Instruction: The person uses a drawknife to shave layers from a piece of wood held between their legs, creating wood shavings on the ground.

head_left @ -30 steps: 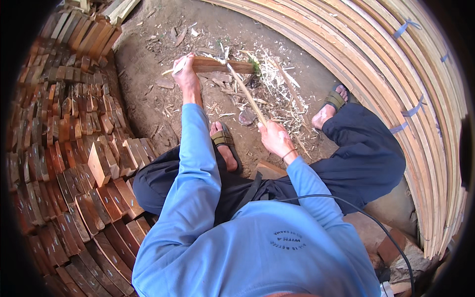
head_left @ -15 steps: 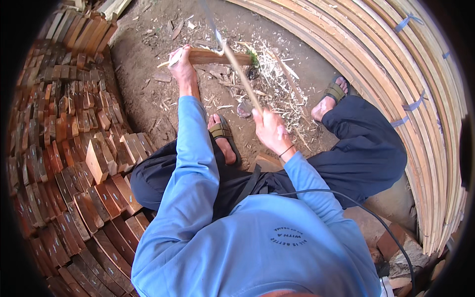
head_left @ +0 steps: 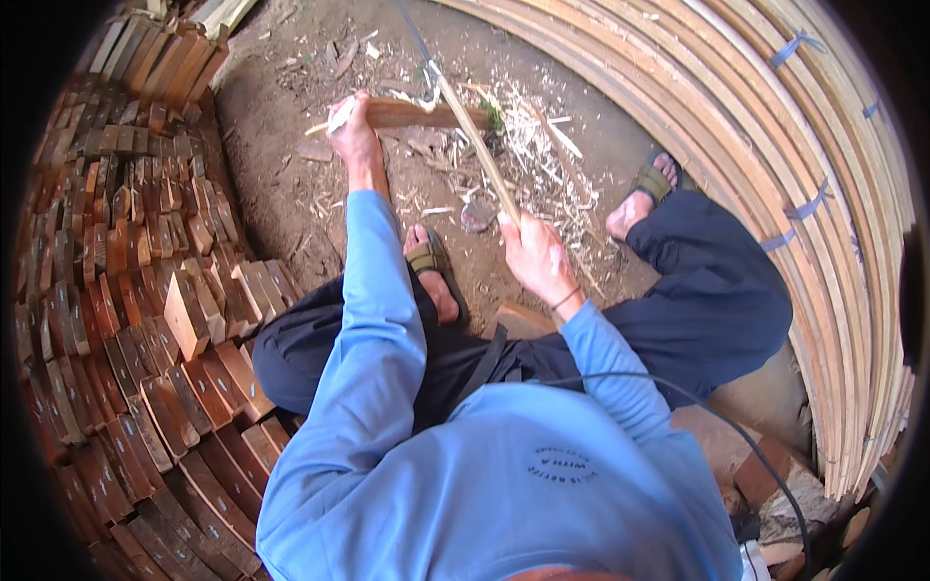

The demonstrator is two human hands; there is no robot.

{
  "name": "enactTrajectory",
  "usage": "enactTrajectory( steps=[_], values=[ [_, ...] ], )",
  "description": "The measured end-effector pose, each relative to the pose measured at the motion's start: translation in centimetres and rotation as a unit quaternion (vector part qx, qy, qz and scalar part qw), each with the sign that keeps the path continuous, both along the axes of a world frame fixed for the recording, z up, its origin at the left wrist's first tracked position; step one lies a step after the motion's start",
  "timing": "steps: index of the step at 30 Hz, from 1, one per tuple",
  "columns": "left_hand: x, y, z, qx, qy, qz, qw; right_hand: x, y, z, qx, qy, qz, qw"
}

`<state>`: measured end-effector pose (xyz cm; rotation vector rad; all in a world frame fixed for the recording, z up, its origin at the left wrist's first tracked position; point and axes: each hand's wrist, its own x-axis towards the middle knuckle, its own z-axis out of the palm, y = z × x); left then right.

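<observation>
Right up close on my feed: one blue shirt [head_left: 484, 426] and one black cable [head_left: 746, 436], then two sandals [head_left: 423, 257]. I count two hands, both busy. The right hand [head_left: 536, 254] has its fingers wrapped snugly round one pale-handled tool [head_left: 472, 138], thin dark end farthest off. The left hand [head_left: 355, 134] is curled tight round the left end of one plank [head_left: 402, 113], set crosswise beyond the sandals; the tool crosses it from my angle, can't tell if they touch. Floor [head_left: 276, 189] is dirt, pale shavings [head_left: 542, 145] by the plank. One wood stack [head_left: 126, 329] left, long boards [head_left: 823, 320] right, at least four blue ties [head_left: 810, 205].
</observation>
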<state>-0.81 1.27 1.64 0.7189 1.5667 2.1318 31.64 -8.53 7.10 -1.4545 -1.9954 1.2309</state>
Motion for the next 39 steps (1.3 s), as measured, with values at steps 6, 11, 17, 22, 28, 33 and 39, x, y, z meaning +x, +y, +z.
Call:
enactTrajectory(
  steps=[6,11,17,22,28,33,39],
  values=[
    [0.3,0.0,0.1,0.030,-0.007,0.003,1.000,-0.1,-0.3,-3.5,-0.073,-0.072,0.063,0.993],
    [0.8,-0.1,0.5,0.008,-0.008,-0.002,1.000,-0.5,0.2,-0.4,-0.008,-0.018,0.011,1.000],
    [1.0,0.3,1.4,0.031,-0.008,0.005,0.999,-0.4,-1.3,-1.8,-0.024,-0.049,0.022,0.998],
    [1.0,0.1,0.5,0.013,-0.006,0.004,1.000,-0.9,-0.9,-0.4,-0.054,-0.041,-0.001,0.998],
    [2.2,0.4,2.3,-0.002,0.031,0.007,0.999,-0.6,-0.5,-2.2,-0.085,-0.070,0.063,0.992],
    [2.9,0.5,2.0,0.000,0.021,-0.006,1.000,-0.3,-1.8,-1.8,-0.065,-0.072,0.039,0.995],
    [1.5,0.1,1.0,-0.013,0.005,0.003,1.000,-1.3,-0.8,2.9,-0.055,0.010,-0.048,0.997]
  ],
)
